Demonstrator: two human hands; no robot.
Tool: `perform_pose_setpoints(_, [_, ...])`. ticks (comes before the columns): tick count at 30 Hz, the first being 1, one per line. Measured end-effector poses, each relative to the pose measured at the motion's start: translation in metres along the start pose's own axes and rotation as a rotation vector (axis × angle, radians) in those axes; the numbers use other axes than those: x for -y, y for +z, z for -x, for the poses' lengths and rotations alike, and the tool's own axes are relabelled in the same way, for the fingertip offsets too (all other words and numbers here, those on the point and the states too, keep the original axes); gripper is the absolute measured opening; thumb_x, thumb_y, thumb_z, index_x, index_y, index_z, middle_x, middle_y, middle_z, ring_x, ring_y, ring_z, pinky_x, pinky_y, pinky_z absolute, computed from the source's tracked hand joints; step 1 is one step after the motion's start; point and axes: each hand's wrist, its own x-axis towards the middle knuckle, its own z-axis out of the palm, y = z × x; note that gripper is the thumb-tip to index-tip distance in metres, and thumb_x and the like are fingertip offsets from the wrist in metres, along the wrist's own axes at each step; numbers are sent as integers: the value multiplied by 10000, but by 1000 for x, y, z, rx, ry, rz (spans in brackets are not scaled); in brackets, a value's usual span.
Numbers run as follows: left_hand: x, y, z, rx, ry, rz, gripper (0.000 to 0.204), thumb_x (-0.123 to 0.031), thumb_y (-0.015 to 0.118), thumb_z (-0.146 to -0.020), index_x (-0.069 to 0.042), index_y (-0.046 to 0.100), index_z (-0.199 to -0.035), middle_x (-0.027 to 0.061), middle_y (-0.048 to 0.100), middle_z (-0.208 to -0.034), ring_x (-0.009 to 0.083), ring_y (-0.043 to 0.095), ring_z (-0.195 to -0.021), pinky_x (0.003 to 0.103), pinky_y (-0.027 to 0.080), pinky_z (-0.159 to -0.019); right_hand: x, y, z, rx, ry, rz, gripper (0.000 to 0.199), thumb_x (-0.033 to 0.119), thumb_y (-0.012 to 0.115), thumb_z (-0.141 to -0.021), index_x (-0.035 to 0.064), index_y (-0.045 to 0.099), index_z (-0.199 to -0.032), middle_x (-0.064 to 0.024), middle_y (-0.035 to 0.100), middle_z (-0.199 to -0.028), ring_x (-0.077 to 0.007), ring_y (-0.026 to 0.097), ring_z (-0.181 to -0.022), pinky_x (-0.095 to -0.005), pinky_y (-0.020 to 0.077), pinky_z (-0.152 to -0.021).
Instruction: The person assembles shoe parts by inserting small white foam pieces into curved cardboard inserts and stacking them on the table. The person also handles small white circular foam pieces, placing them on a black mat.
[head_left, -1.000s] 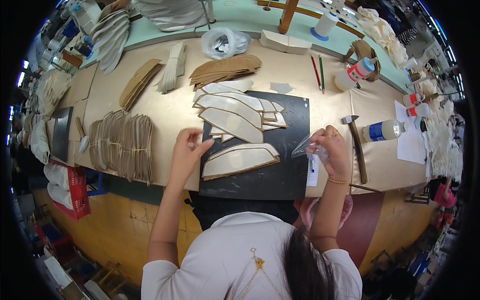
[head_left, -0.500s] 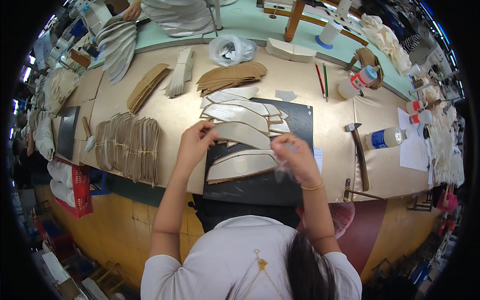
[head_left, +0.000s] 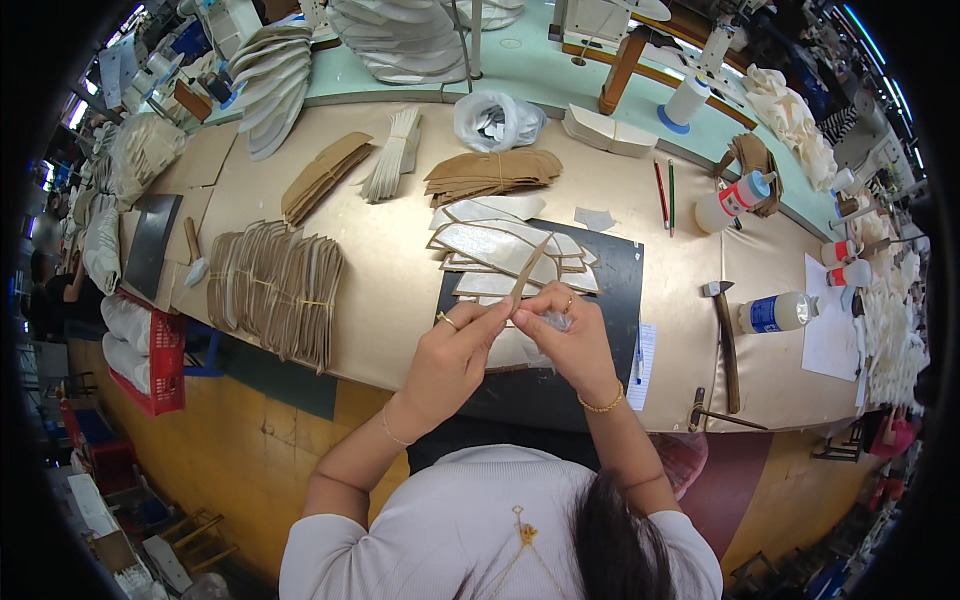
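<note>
I logged both hands risen off the black mat (head_left: 590,400) since a second ago: left hand (head_left: 455,350) and right hand (head_left: 560,335) together pinched the thin tan piece (head_left: 527,275), standing upright above the tabletop (head_left: 390,270), stacked pieces (head_left: 500,245) at 12 o'clock.

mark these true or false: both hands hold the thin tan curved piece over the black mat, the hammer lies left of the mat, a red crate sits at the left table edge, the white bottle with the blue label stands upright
1. Both the left hand and the right hand hold the thin tan curved piece above the black rectangular mat. True.
2. The metal-headed hammer with the wooden handle lies left of the mat. False: it lies to the right of it.
3. A red plastic crate sits at the table's left edge. True.
4. The white bottle with the blue label stands upright. False: it lies on its side.
</note>
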Motion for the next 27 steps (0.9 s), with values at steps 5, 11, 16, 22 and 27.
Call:
perform_pose_setpoints(5, [0, 2, 0, 30, 48, -33, 349, 50, 629, -851, -42, 648, -1186, 123, 636, -901, 233, 629, -722, 311, 513, -626, -9, -1, 5, 19, 87, -69, 123, 132, 737, -831, 17, 697, -853, -13, 564, -774, -101, 530, -711, -245, 425, -667])
perform_pose_setpoints(11, [-5, -4, -1, 52, 25, -6, 327, 35, 654, -840, -30, 662, -1160, 120, 635, -886, 224, 629, -707, 302, 509, -606, -9, 1, 6, 49, 145, -140, 134, 141, 734, -840, 17, 684, -837, 10, 543, -772, -70, 500, -678, -230, 406, -614])
perform_pose_setpoints(16, [-2, -9, 2, 111, -33, 39, 324, 4, 668, -847, -23, 655, -1170, 104, 638, -885, 194, 639, -731, 278, 517, -639, -14, 2, 7, 97, 120, -229, 141, 148, 710, -857, 19, 657, -838, 14, 552, -804, -56, 499, -669, -213, 401, -598])
perform_pose_setpoints(22, [2, -15, -1, 240, -619, 702, 206, -69, 663, -900, 30, 639, -1079, 67, 661, -942, 109, 638, -835, 239, 534, -741, -9, 2, 7, 185, 118, -304, 74, 94, 665, -848, 31, 630, -834, 9, 541, -818, -49, 499, -668, -204, 396, -597])
perform_pose_setpoints(27, [19, -10, 3, 189, -634, 862, 175, -100, 632, -932, 35, 622, -1042, 56, 656, -887, 99, 630, -792, 230, 521, -710, -24, 6, 9, 186, 116, -418, 105, 98, 663, -842, 40, 589, -796, 7, 549, -830, -45, 511, -655, -196, 408, -594])
